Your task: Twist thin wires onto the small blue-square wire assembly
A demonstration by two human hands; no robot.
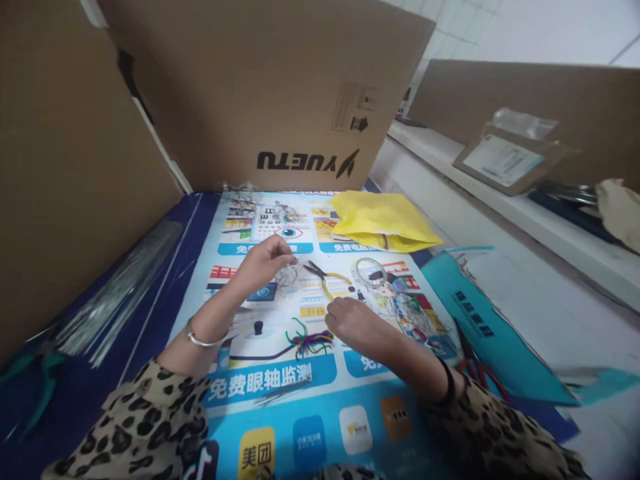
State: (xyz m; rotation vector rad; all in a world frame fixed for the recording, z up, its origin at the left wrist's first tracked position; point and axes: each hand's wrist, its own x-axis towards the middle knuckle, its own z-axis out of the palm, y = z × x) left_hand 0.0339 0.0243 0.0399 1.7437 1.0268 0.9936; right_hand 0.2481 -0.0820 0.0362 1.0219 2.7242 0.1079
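My left hand [265, 262] is raised over the printed sheet, its thumb and fingers pinched together. What they hold, if anything, is too fine to make out. Just beyond its fingertips lies a tangle of thin wire [287, 276]. Pliers with yellow handles [327, 279] rest between my two hands, jaws toward the left. My right hand [351, 323] is closed by the handle ends, and its curled fingers hide whatever is in them. Below and left of it is a bundle of multicoloured cords [309, 342].
A yellow bag [383, 220] lies at the back right, near a wire ring [371, 272] and looped wires [415, 313]. Thin silvery strands [125, 287] and teal-handled pliers [43, 387] are at left. Red-handled scissors [483, 377] and a teal package [483, 320] sit right. Cardboard [270, 93] stands behind.
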